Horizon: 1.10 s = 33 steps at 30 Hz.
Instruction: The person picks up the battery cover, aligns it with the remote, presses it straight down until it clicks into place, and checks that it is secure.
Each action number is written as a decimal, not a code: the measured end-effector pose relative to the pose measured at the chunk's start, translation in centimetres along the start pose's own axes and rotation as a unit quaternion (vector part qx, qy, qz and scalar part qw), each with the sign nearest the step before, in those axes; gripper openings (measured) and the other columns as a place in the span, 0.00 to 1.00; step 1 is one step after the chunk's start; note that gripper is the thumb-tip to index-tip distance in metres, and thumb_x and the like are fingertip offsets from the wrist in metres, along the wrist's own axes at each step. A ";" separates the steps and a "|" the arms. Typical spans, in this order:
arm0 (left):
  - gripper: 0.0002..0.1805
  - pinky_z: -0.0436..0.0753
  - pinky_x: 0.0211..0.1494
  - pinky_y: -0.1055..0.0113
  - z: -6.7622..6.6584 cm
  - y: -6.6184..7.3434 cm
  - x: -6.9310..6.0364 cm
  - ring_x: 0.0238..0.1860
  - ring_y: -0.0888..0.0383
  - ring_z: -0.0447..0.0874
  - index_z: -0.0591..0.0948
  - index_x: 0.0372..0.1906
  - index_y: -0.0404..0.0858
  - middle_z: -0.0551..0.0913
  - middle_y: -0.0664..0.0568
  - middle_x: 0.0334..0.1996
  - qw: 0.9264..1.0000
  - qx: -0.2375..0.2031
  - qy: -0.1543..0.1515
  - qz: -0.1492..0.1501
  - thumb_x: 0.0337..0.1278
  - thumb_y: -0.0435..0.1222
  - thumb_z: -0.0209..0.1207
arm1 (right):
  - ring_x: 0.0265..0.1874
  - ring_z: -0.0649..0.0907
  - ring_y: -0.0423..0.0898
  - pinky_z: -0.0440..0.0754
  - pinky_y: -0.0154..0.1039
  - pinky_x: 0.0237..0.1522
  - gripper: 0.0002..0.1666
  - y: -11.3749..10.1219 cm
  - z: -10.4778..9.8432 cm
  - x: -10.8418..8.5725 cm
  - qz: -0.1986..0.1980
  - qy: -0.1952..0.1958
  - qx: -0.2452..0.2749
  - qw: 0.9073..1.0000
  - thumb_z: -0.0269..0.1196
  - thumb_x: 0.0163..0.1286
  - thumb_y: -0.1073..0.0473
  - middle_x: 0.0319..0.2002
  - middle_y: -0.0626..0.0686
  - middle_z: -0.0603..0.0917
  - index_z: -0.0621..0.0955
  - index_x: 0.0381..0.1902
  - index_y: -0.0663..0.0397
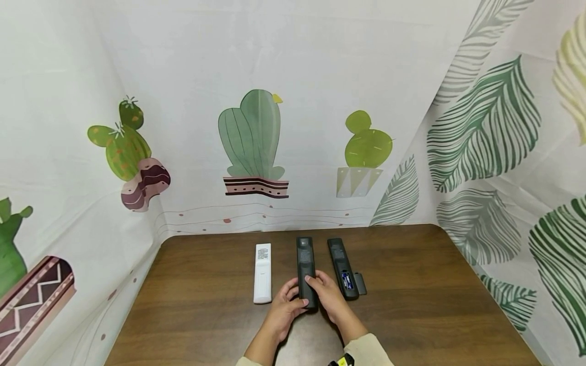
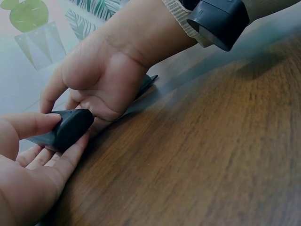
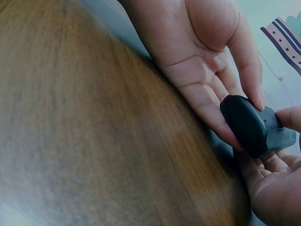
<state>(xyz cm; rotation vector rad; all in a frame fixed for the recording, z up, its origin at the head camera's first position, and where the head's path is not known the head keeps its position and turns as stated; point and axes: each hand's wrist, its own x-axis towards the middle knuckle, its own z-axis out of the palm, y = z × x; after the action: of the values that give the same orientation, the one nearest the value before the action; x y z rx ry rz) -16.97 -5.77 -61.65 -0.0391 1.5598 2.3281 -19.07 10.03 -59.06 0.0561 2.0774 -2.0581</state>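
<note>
Middle remote [image 1: 305,265]: back side up, in the central near area, with near end raised; turned so, probably, to bring the back within reach of both thumbs.
Left hand [image 1: 284,310]: grasping the near end, with thumb on top and fingers beneath; seemingly for support.
Right hand [image 1: 331,297]: grasping the right edge, with thumb on the back, farther up; probably for steadying and pressing.
Open remote [image 1: 341,265]: just right, back up, showing batteries [image 1: 348,280] in the near half.
Loose cover [image 1: 360,283]: just beside, on the right; likely kept close for pairing.
White remote [image 1: 263,274]: left, back up, apart from both hands; perhaps spaced for elbow room.
Table [image 1: 192,295]: brown, wood-grained, beneath.
</note>
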 end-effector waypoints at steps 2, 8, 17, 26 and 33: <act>0.43 0.85 0.51 0.62 0.0 0.0 0.0 0.49 0.54 0.85 0.59 0.76 0.32 0.79 0.44 0.60 1.000 0.000 -0.001 0.001 0.55 0.25 0.63 | 0.48 0.83 0.44 0.77 0.37 0.51 0.28 0.0 0.0 0.0 0.000 0.000 0.000 1.000 0.58 0.76 0.49 0.57 0.62 0.84 0.74 0.64 0.63; 0.43 0.85 0.51 0.62 0.1 0.1 -0.2 0.49 0.55 0.85 0.58 0.76 0.31 0.79 0.43 0.61 1.000 -0.002 -0.005 0.007 0.56 0.25 0.63 | 0.47 0.83 0.45 0.77 0.38 0.51 0.27 -0.1 0.0 -0.1 0.001 -0.001 0.000 1.000 0.58 0.76 0.49 0.57 0.62 0.84 0.74 0.63 0.63; 0.43 0.85 0.52 0.62 0.2 0.2 -0.2 0.50 0.54 0.85 0.57 0.76 0.31 0.78 0.41 0.62 1.000 -0.004 -0.005 0.004 0.56 0.25 0.63 | 0.47 0.83 0.45 0.77 0.37 0.51 0.28 -0.4 -0.1 -0.2 -0.002 0.000 -0.007 1.000 0.59 0.75 0.48 0.56 0.61 0.85 0.75 0.63 0.62; 0.43 0.85 0.52 0.62 0.1 0.0 0.0 0.51 0.54 0.85 0.59 0.76 0.33 0.79 0.43 0.61 1.000 0.000 0.000 0.001 0.56 0.26 0.63 | 0.47 0.83 0.45 0.77 0.38 0.50 0.27 -0.3 0.0 -0.2 -0.002 -0.001 -0.003 1.000 0.58 0.76 0.49 0.56 0.62 0.85 0.74 0.62 0.63; 0.43 0.84 0.53 0.62 0.1 0.2 -0.2 0.51 0.54 0.85 0.58 0.76 0.32 0.79 0.43 0.61 1.000 0.000 0.001 0.003 0.56 0.26 0.63 | 0.48 0.83 0.47 0.78 0.37 0.50 0.28 -0.5 0.2 -0.3 -0.002 -0.003 -0.003 1.000 0.58 0.76 0.49 0.56 0.63 0.84 0.74 0.63 0.64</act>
<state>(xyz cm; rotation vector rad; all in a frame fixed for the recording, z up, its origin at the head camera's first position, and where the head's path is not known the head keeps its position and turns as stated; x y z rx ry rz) -16.79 -5.76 -61.40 -0.0374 1.5636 2.3337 -18.89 9.89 -58.55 0.0466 2.0810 -2.0524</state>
